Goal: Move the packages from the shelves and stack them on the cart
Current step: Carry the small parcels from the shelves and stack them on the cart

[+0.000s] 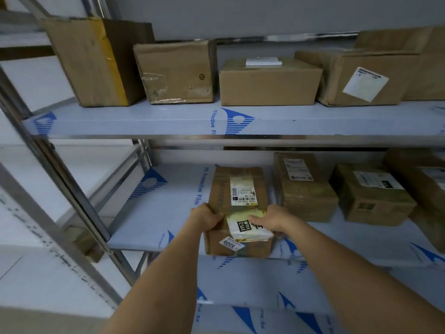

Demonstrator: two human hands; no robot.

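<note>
two bare arms reach out from the bottom of the view, and they are the closest things. the left hand grips the left side of a brown package, with its thumb on top. the right hand holds the right side, thumb lying on the white and yellow paper on top. the hands are apart, one on each side, both clamped on this one box.

the package sits at the front edge of the lower shelf, sticking out a little over the edge. it looks like it is about to be lifted off. i think the job is not far along, or at least a lot is left. the top shelf holds a row of big boxes, and more smaller boxes sit to the right on the lower shelf. the left part of the lower shelf is bare. the cart is not in view, so i cannot tell how many boxes are stacked on it.

the shelves are metal with shiny silver posts. the boards wear pale film with blue marks and words. behind is a plain pale wall. a small yellow sticker with numbers sits on the front of the held box.
</note>
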